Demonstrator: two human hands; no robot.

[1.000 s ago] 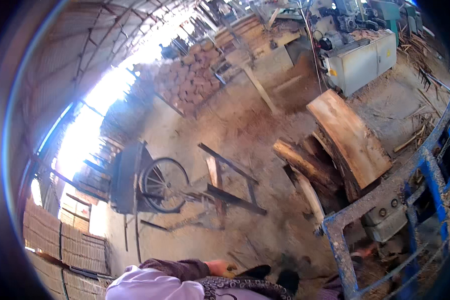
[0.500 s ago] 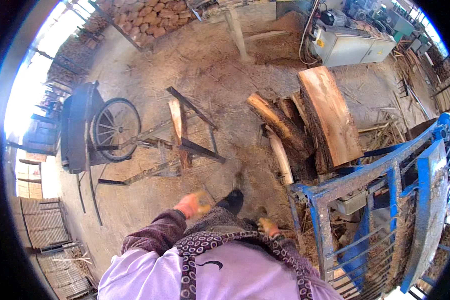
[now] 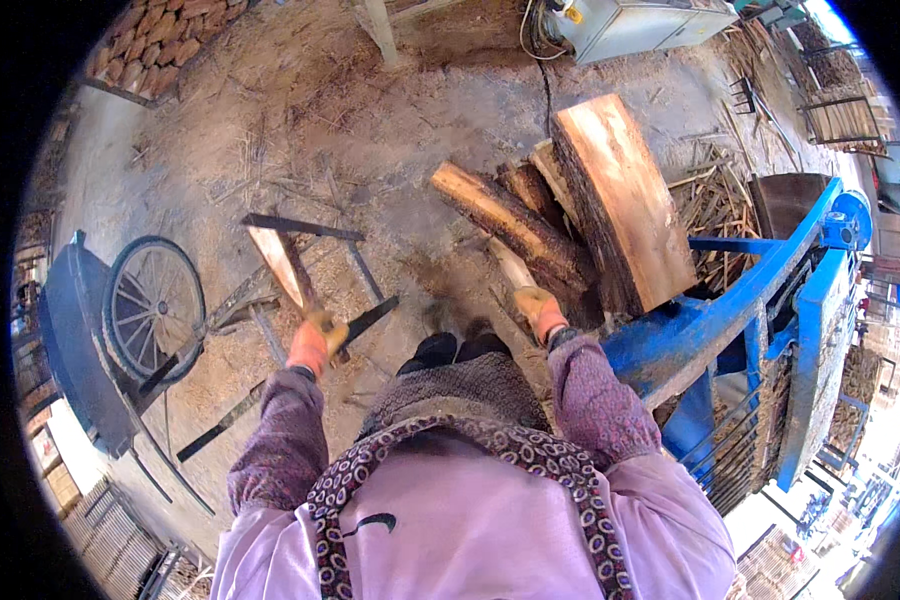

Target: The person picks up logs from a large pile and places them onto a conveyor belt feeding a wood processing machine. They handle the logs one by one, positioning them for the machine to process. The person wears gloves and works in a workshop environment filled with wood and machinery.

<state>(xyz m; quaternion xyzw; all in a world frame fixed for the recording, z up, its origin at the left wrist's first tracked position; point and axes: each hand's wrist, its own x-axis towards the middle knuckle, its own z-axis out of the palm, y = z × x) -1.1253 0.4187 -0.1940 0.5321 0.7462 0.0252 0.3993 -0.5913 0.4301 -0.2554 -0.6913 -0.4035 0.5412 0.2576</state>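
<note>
Both my hands wear orange and yellow work gloves. My left hand [image 3: 315, 340] is at the near end of a split piece of wood [image 3: 278, 262] that lies across a low metal frame [image 3: 305, 227]. Whether its fingers close on the wood is not clear. My right hand [image 3: 539, 310] is closed around the near end of a pale, narrow piece of wood [image 3: 511, 266]. Just beyond it a bark-covered log [image 3: 510, 228] leans beside a thick, wide slab [image 3: 625, 205] with a pale cut face.
A blue machine frame [image 3: 705, 320] with bars stands close at my right. On the left is a dark cart with a spoked wheel [image 3: 154, 310]. Wood offcuts [image 3: 715, 205] lie behind the slab, and a grey cabinet [image 3: 640, 30] stands at the far side.
Both hands have reached forward and apart, the left to the wood on the metal frame, the right to the pale narrow piece. The view has shifted, with the blue machine nearer.
</note>
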